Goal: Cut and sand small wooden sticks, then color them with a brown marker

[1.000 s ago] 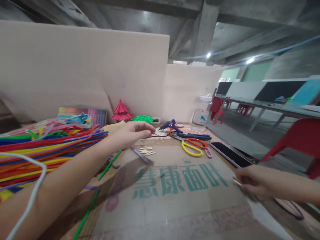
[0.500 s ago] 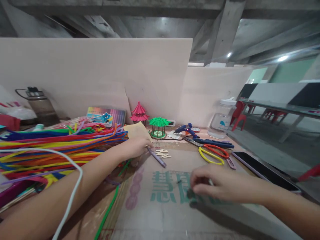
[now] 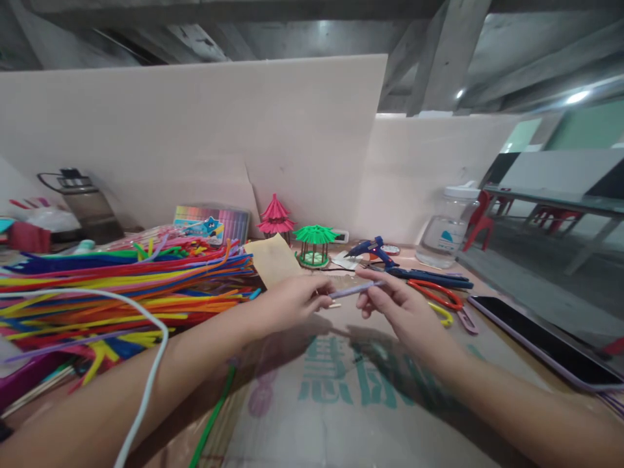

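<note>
Left hand and right hand hold purple stick over green-lettered cardboard.

Our 2 bare forearms reach forward and converge. Our left hand and right hand sit near each other, thumbs and forefingers pinched together, remaining fingers loosely curled.

Large green Chinese characters on the cardboard sheet covering the table. The first reads 慧 – the rest are blurred or hidden behind the right hand.
</note>
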Available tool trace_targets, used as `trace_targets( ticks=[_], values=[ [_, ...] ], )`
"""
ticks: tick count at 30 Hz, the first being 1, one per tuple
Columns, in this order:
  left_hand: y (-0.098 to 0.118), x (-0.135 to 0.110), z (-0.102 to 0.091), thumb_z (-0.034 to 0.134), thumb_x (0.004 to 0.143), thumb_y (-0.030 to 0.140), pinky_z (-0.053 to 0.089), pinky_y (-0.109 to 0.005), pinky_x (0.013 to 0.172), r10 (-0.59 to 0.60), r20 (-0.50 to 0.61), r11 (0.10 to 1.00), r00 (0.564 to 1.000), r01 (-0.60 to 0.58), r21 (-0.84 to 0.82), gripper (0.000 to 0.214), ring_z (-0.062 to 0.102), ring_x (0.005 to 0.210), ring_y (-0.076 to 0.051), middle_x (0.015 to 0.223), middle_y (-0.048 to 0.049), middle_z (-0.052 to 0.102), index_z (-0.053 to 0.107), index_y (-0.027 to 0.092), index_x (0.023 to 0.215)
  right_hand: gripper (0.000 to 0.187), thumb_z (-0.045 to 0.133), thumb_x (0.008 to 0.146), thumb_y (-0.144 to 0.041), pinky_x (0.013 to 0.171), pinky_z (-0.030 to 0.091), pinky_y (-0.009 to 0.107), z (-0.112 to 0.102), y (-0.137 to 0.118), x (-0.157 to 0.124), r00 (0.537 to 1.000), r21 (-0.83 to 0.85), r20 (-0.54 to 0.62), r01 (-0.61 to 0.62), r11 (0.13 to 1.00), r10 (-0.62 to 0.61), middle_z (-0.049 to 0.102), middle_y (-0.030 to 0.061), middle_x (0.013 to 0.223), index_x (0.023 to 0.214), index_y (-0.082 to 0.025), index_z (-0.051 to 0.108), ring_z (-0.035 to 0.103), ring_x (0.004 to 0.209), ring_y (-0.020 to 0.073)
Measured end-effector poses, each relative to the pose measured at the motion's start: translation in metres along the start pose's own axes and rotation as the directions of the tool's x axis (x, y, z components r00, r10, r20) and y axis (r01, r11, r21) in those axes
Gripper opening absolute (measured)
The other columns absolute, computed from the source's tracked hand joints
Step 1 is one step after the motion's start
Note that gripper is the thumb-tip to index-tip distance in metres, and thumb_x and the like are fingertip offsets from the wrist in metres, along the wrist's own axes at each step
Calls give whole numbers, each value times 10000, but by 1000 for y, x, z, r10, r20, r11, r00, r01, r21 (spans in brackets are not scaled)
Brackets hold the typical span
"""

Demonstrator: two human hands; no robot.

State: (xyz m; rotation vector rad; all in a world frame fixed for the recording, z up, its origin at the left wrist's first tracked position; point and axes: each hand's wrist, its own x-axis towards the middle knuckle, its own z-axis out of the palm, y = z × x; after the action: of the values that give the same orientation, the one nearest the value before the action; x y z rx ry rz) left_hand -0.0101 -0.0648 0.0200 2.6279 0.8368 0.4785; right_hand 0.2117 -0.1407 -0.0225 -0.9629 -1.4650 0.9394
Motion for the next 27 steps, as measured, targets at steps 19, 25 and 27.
trace_targets(
  ticks=[19, 25, 27],
  values=[
    [44, -23, 79, 520, 1022, 222, 528, -296, 889, 602, -212, 798, 770, -570, 195, 207, 656, 984, -184, 1114, -88, 708, 568, 174, 1218, 515, 454, 934, -486, 345, 190, 205, -1, -55, 1, 917, 721, 131, -348, 599, 376, 175, -77, 449, 510, -214, 346, 102, 393, 86],
    [44, -24, 77, 499, 1037, 246, 531, -280, 824, 636, -158, 760, 755, -578, 296, 211, 651, 916, -168, 1051, -62, 712, 629, 206, 1198, 452, 478, 853, -455, 332, 190, 197, 2, -54, -1, 945, 714, 157, -309, 628, 286, 139, -88, 432, 495, -224, 326, 78, 372, 82],
    [44, -24, 77, 509, 1030, 225, 526, -276, 816, 661, -173, 742, 730, -601, 295, 199, 646, 889, -163, 1000, -53, 712, 641, 198, 1177, 425, 488, 823, -442, 336, 205, 195, 3, -53, -3, 946, 712, 178, -315, 628, 272, 145, -88, 434, 495, -226, 325, 83, 375, 82]
  ],
)
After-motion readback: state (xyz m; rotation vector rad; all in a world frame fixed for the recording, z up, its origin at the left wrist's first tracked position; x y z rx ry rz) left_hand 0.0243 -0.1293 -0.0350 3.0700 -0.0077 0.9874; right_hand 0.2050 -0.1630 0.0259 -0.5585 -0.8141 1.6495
